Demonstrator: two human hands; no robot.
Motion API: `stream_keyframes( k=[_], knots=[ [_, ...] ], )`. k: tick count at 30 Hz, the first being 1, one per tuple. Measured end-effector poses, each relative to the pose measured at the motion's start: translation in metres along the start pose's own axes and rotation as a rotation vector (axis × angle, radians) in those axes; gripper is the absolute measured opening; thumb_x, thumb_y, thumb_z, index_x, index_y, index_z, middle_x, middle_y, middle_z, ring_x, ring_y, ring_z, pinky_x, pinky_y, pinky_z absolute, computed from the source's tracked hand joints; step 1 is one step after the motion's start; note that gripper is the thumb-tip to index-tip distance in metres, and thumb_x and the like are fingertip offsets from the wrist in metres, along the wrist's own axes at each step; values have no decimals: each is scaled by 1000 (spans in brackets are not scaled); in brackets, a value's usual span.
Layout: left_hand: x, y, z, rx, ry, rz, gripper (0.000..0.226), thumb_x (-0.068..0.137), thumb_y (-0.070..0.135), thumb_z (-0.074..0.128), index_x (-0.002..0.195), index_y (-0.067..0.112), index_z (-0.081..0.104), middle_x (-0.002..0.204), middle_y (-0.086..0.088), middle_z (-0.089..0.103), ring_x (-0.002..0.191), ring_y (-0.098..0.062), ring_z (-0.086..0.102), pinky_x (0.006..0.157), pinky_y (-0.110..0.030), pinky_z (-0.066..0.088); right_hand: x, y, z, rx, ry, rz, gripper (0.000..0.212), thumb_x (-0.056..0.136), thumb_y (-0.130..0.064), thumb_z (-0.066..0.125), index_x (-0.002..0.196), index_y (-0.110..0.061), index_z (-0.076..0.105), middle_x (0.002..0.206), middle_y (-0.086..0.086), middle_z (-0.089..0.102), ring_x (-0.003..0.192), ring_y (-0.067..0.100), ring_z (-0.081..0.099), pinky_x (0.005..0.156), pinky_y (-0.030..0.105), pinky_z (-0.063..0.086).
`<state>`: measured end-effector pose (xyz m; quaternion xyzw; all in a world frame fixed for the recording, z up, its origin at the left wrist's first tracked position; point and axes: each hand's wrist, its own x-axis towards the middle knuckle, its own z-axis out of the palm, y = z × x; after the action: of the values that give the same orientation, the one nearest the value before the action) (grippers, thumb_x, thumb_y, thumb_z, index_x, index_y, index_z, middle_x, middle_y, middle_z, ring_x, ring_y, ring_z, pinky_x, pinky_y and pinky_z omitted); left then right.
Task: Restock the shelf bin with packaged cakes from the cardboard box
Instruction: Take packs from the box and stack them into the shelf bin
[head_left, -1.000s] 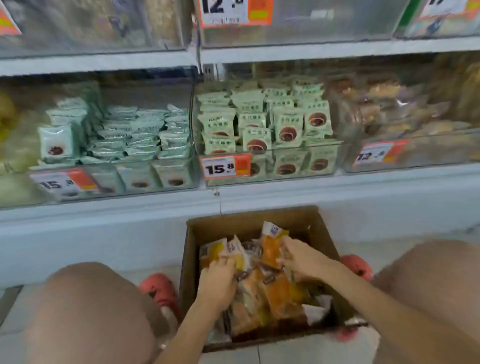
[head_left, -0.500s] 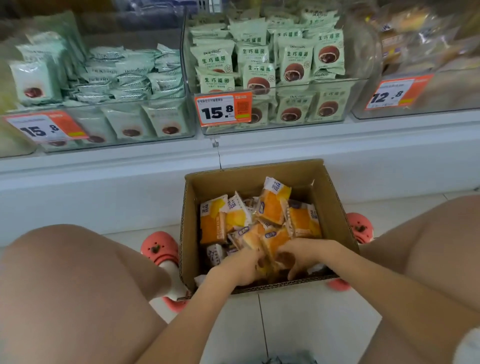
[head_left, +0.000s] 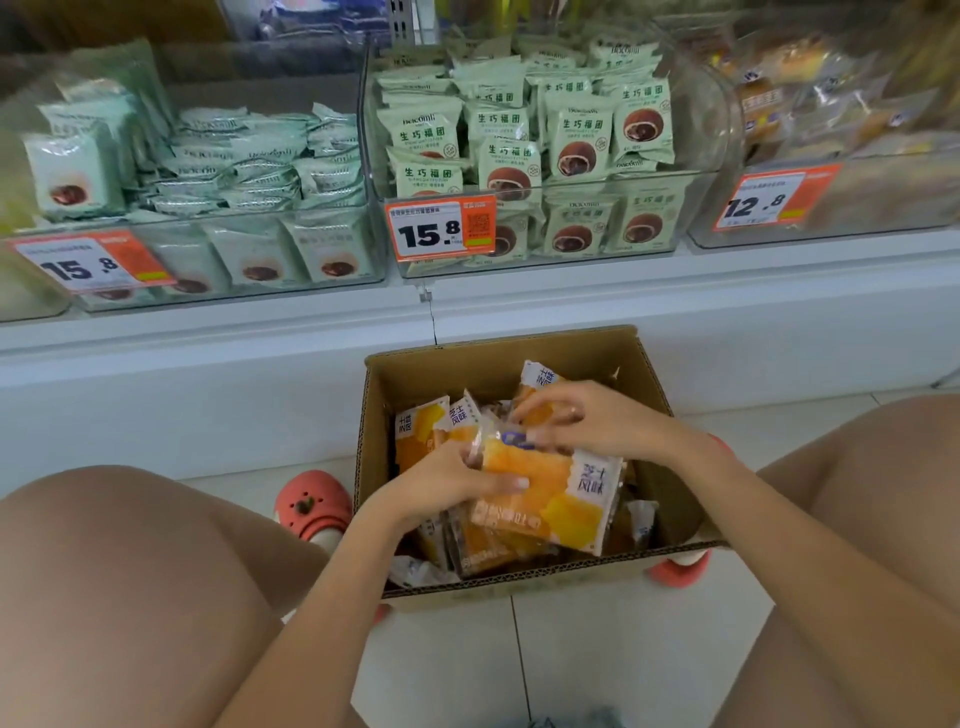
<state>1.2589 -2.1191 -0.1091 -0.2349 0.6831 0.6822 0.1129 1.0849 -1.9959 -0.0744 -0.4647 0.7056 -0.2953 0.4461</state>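
Both hands meet over the open brown cardboard box on the pale tiled floor. The left hand has its grip closed on the near left end of a stack of orange-and-white plastic-wrapped cakes, thumb laid flat along the top wrapper. The right hand grips the same stack from its far side, fingers curled down over the top edge. Under and behind that grip, more orange cake packets lie loose or stand on end inside the box. Beyond the grip, above the box, a clear plastic shelf bin holds pale green chocolate-bun packets behind an orange price tag reading 15.8. A coral-red clog sits just left of the box.
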Motion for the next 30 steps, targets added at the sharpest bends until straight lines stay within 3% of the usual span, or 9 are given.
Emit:
stream_keyframes(
  k=[3,7,12,14,18,22,25,28,30],
  knots=[
    [-5,8,-2,-349,87,-36,37,79,22,70,114,14,61,107,-7,72,100,-25,68,82,-45,57,-10,-4,-20,162,125,50,29,88,-43,55,115,-33,61,110,-9,64,99,8,63,78,28,53],
    [-13,19,-5,-564,215,-10,47,75,31,67,118,16,56,100,-7,73,90,-24,71,57,-35,60,-10,1,-16,543,108,135,45,83,-40,59,124,-24,54,111,1,70,101,21,68,85,45,55],
    [-13,24,3,-482,340,14,60,74,66,41,113,23,58,99,-6,74,88,-25,72,54,-35,59,-4,-2,0,608,344,68,34,96,-43,41,117,-23,59,102,3,72,88,21,70,74,41,57],
    [-12,26,7,-452,388,39,64,74,71,31,110,26,60,100,-8,73,87,-26,72,55,-37,60,-3,-1,0,641,415,65,32,99,-39,39,114,-21,62,98,4,73,80,18,70,68,37,57],
    [-15,31,7,-398,489,90,59,89,64,19,101,28,63,94,-7,74,83,-26,72,55,-38,60,0,-2,0,791,393,118,27,99,-35,41,108,-21,63,87,2,74,76,18,70,65,35,56],
    [-24,48,4,-253,526,128,53,94,60,17,99,32,62,88,-5,73,77,-23,73,54,-39,60,-2,-12,-5,834,362,143,31,98,-38,43,117,-20,59,96,5,73,88,25,70,77,43,56],
    [-32,83,-8,-110,572,243,49,97,54,16,103,36,61,90,-9,72,72,-23,73,51,-39,59,-6,-38,-23,753,324,59,33,88,-38,58,117,-21,59,104,6,72,95,24,70,80,45,56],
    [-43,134,-19,-11,601,369,53,100,48,17,97,23,63,87,-26,68,68,-27,71,48,-37,58,-14,-86,-52,631,370,-12,58,63,-36,81,115,-18,64,106,4,72,101,23,67,89,49,51],
    [-50,183,-31,40,583,488,54,101,42,16,92,17,63,74,-20,68,61,-19,70,47,-30,57,-19,-125,-87,557,414,-94,47,62,-34,81,104,-18,67,99,1,73,99,19,67,88,45,52]
  ],
)
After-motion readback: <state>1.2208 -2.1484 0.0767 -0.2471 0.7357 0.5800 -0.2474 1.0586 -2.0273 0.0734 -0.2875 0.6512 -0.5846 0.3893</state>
